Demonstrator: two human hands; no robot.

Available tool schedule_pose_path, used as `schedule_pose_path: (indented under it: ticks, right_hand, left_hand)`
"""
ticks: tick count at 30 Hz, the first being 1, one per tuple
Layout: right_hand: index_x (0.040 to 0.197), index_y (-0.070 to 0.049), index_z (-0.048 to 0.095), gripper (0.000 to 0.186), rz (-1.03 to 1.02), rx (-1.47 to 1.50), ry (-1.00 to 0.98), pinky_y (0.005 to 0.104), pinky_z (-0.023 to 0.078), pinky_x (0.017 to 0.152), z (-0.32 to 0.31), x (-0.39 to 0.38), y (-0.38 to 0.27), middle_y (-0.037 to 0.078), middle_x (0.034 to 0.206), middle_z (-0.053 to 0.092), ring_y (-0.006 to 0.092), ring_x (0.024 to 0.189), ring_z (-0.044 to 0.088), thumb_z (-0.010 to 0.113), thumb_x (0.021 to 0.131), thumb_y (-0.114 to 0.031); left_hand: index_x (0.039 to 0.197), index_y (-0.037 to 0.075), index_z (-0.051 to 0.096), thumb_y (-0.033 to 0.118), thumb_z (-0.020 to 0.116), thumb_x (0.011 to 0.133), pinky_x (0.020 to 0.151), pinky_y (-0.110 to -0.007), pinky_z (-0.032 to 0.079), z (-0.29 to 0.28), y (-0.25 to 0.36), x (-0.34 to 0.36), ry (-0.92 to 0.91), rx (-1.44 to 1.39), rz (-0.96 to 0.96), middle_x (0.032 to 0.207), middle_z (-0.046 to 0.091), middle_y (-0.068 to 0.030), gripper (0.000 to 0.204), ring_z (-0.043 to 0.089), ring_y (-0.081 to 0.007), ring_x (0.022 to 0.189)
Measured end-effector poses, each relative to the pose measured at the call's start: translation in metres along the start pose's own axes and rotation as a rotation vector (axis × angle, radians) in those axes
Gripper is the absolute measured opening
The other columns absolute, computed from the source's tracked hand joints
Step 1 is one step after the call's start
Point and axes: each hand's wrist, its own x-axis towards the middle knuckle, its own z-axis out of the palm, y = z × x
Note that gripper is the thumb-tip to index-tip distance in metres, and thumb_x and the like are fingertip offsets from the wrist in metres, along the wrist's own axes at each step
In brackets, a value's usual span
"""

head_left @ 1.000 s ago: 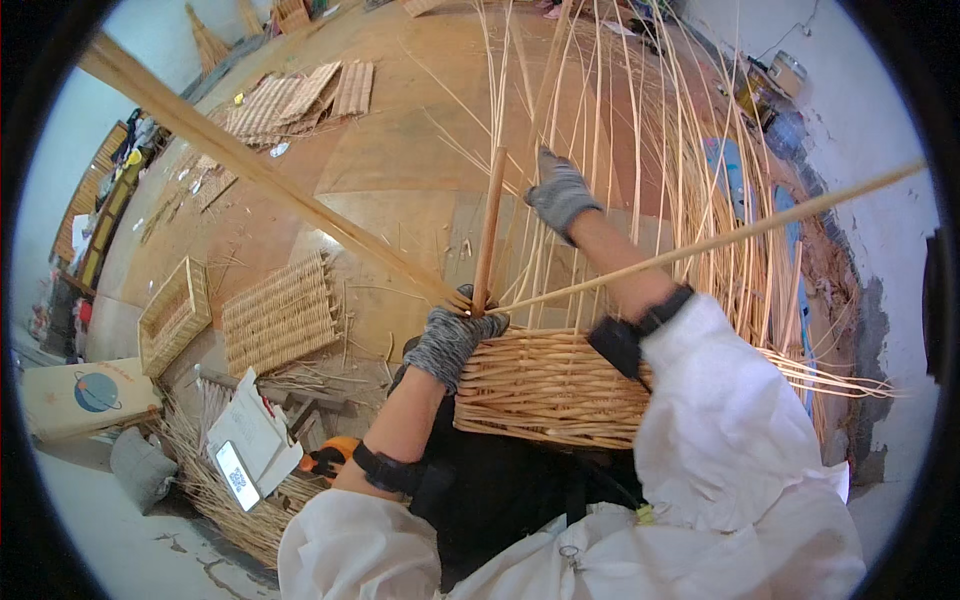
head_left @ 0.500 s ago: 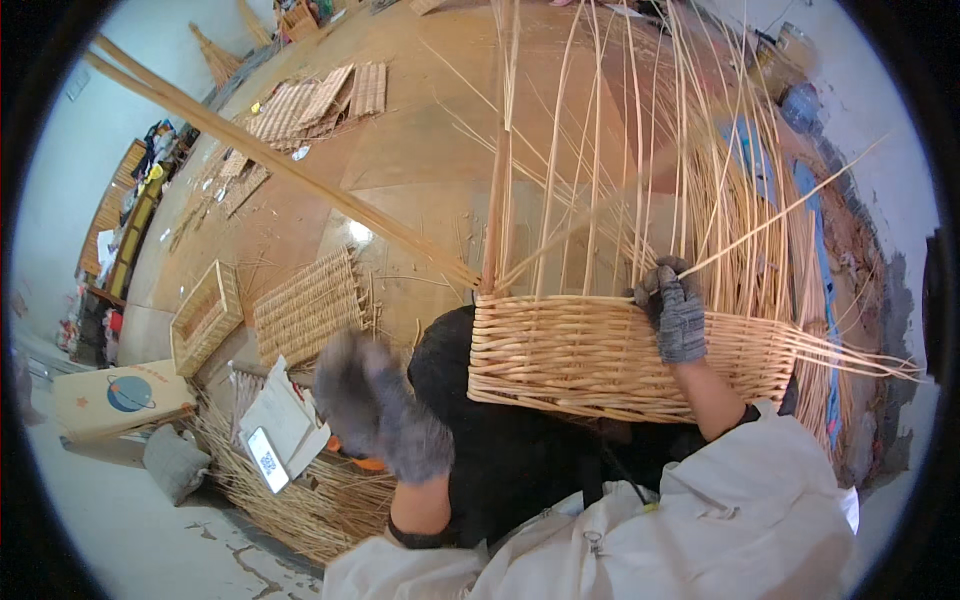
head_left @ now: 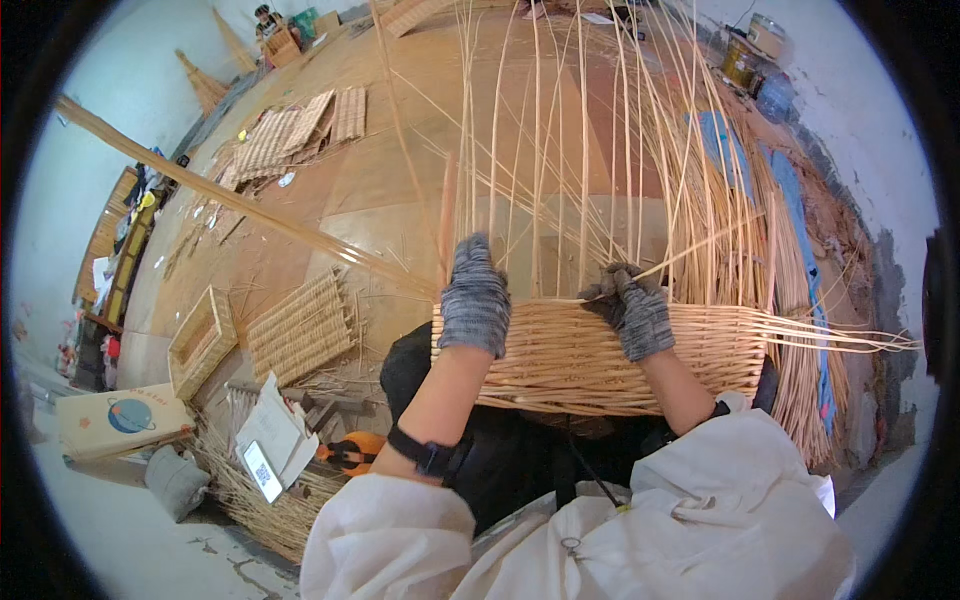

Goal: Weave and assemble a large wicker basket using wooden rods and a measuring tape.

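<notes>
Across the person's lap sits the woven panel [head_left: 560, 360], a row of upright rods [head_left: 583, 180] rising from its top edge. Over that edge, right of the panel's middle, the gloved right hand [head_left: 636, 312] pinches a pale strand [head_left: 700, 245]. The gloved left hand [head_left: 474, 297] is at the panel's upper left corner, its back toward me; I can't tell whether its fingers grip anything. Left of the panel lie a woven mat [head_left: 305, 328] and orange-handled cutters [head_left: 357, 450].
</notes>
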Motion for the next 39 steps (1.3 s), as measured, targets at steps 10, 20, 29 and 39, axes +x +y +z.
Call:
schedule_pose_path:
  ticks: [10, 20, 29, 39]
  right_hand:
    - [0.106, 0.002, 0.042, 0.032, -0.086, -0.81, -0.054, 0.0355, 0.05, 0.07, 0.015, 0.043, -0.054, 0.019, 0.095, 0.053, 0.0326, 0.085, 0.056, 0.052, 0.082, -0.017]
    - [0.129, -0.008, 0.028, 0.052, -0.436, -0.583, 0.197, 0.0242, 0.047, 0.055, -0.02, -0.015, -0.053, 0.009, 0.084, 0.053, 0.0135, 0.057, 0.05, 0.049, 0.081, -0.003]
    - [0.108, 0.002, 0.043, 0.033, -0.146, -0.663, -0.026, 0.0291, 0.048, 0.073, -0.076, 0.004, -0.088, 0.012, 0.09, 0.055, 0.0191, 0.084, 0.054, 0.055, 0.077, -0.005]
    - [0.108, 0.004, 0.041, 0.035, -0.394, -0.525, 0.317, 0.0281, 0.051, 0.058, -0.121, -0.019, -0.114, 0.01, 0.073, 0.056, 0.0206, 0.071, 0.059, 0.055, 0.079, -0.011]
  left_hand:
    - [0.094, 0.002, 0.057, 0.042, 0.052, 0.078, 0.082, -0.035, 0.041, 0.009, 0.016, 0.006, -0.954, -0.162, -0.244, 0.091, 0.06, -0.0159, 0.044, 0.055, -0.0294, 0.091]
    - [0.099, 0.001, 0.059, 0.053, 0.053, 0.07, 0.084, -0.036, 0.04, 0.016, 0.047, 0.029, -1.075, 0.054, -0.378, 0.102, 0.058, -0.0159, 0.059, 0.055, -0.0293, 0.095]
    - [0.125, 0.013, 0.037, 0.062, 0.059, 0.061, 0.093, -0.04, 0.03, 0.014, 0.122, -0.022, -0.584, 0.089, 0.37, 0.112, 0.046, -0.0203, 0.083, 0.042, -0.0325, 0.107]
    - [0.118, 0.016, 0.048, 0.056, 0.056, 0.068, 0.096, -0.048, 0.018, 0.022, 0.15, -0.054, -0.593, 0.258, 0.203, 0.123, 0.035, -0.0186, 0.065, 0.033, -0.0361, 0.112]
